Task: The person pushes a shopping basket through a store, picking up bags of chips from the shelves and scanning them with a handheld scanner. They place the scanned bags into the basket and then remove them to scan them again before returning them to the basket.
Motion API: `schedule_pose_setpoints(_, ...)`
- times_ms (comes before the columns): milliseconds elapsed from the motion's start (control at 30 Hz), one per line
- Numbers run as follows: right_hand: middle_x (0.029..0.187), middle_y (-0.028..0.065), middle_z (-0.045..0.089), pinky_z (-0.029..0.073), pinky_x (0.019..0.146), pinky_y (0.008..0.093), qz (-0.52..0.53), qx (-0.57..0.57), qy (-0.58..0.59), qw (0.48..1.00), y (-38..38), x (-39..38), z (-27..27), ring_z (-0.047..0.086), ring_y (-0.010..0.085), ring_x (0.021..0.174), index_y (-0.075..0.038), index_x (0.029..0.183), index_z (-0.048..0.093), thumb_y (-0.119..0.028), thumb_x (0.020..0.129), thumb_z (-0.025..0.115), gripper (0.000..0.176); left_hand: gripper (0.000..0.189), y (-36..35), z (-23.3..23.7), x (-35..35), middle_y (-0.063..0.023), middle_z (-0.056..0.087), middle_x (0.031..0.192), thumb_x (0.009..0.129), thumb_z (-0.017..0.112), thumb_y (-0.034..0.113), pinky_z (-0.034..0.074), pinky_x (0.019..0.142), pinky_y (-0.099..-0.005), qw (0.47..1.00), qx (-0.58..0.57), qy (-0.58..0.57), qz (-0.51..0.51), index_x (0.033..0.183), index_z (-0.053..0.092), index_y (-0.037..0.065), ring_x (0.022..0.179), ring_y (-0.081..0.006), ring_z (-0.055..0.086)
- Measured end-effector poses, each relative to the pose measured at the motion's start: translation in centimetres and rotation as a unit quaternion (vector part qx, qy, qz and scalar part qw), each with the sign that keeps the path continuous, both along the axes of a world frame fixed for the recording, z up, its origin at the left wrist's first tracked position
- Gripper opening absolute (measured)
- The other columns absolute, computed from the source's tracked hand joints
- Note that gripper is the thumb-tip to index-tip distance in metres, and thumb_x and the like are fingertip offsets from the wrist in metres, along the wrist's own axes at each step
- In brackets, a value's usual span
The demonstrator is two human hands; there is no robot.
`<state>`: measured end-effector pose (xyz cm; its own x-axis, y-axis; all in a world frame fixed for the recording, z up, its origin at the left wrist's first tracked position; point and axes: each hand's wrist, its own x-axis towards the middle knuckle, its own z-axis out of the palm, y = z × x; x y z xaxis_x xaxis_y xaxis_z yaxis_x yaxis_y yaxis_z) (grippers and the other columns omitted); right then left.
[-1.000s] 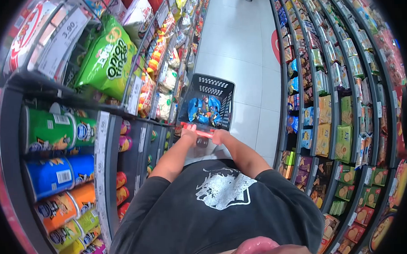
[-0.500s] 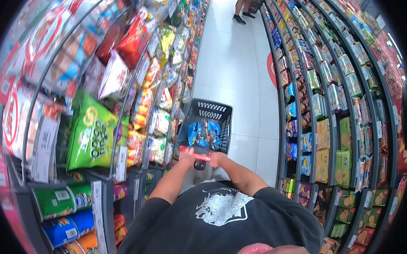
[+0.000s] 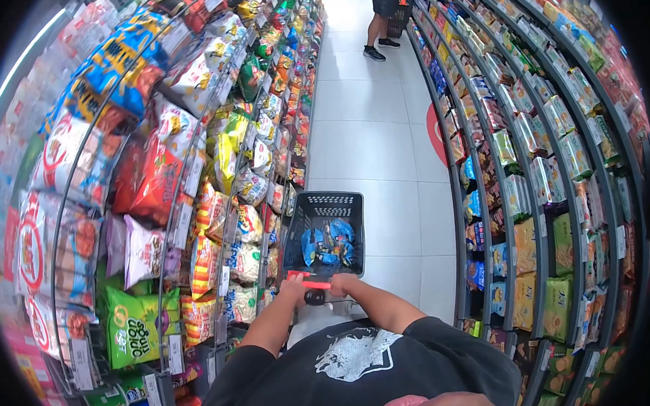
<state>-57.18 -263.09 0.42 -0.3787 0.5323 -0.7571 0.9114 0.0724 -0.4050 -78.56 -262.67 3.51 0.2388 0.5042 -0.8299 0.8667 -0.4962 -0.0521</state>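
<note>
My left hand [image 3: 294,288] is wrapped round the left part of a red handle [image 3: 316,284] on a black plastic shopping basket [image 3: 289,242]. Round the right end of the same handle my right hand [image 3: 343,285] is closed. Several shiny blue snack packets [image 3: 328,243] lie in the bottom of the basket. Slots pierce the basket's far wall. Both forearms reach forward from my body, and the basket is in front of me, close to the left shelves.
Wire-fronted shelves of snack bags [image 3: 142,323] run along the left. Racks of packaged biscuits [image 3: 558,305] line the right. A pale tiled floor [image 3: 370,146] stretches between them. Farther up the aisle a person [image 3: 382,26] stands by the right racks.
The view has tilted upward, so the basket, hands and shelves sit lower in it. More of the left shelves and of the person ahead shows. Both hands keep hold of the handle.
</note>
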Motion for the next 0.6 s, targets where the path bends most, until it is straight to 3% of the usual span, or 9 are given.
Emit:
schedule_pose_setpoints(67,0.113,0.0153,0.076,0.058,0.091,0.0438,-0.019,-0.014,-0.012,1.000,1.6,0.3,2.4,0.075,0.0297,0.101,-0.006,0.112,0.077,-0.026,0.084,0.056,0.041,0.062,1.4,-0.1,0.3,-0.0086,0.030,0.165,0.074,0.080,0.036,0.041,0.113,-0.0470,1.000,0.004,-0.004,-0.002,0.135,0.069,0.032,0.148,-0.0277,0.035)
schedule_pose_setpoints(267,0.124,0.0172,0.072,0.057,0.094,0.0440,-0.032,0.005,-0.003,0.999,5.2,2.0,1.4,0.070,0.0326,0.115,-0.008,0.116,0.077,-0.025,0.084,0.056,0.042,0.063,4.9,-1.1,1.2,-0.0091,0.035,0.159,0.075,0.080,0.034,0.042,0.113,-0.0468,0.998,0.028,-0.050,0.014,0.136,0.067,0.034,0.146,-0.0284,0.037)
schedule_pose_setpoints(367,0.121,0.0187,0.073,0.055,0.096,0.0446,-0.032,0.012,-0.019,0.999,7.4,2.1,-1.7,0.070,0.0346,0.115,-0.006,0.114,0.077,-0.036,0.087,0.065,0.042,0.062,6.7,-1.2,1.5,-0.0095,0.036,0.157,0.076,0.079,0.035,0.042,0.112,-0.0469,0.997,0.035,-0.066,0.011,0.136,0.067,0.035,0.145,-0.0289,0.038)
schedule_pose_setpoints(600,0.120,0.0167,0.074,0.055,0.095,0.0441,-0.045,0.005,-0.041,0.998,13.5,3.3,0.7,0.071,0.0339,0.113,-0.007,0.113,0.078,-0.031,0.084,0.066,0.040,0.057,13.5,3.1,4.3,-0.0103,0.035,0.157,0.080,0.074,0.036,0.042,0.112,-0.0468,1.000,0.015,-0.024,-0.009,0.136,0.067,0.036,0.144,-0.0304,0.039)
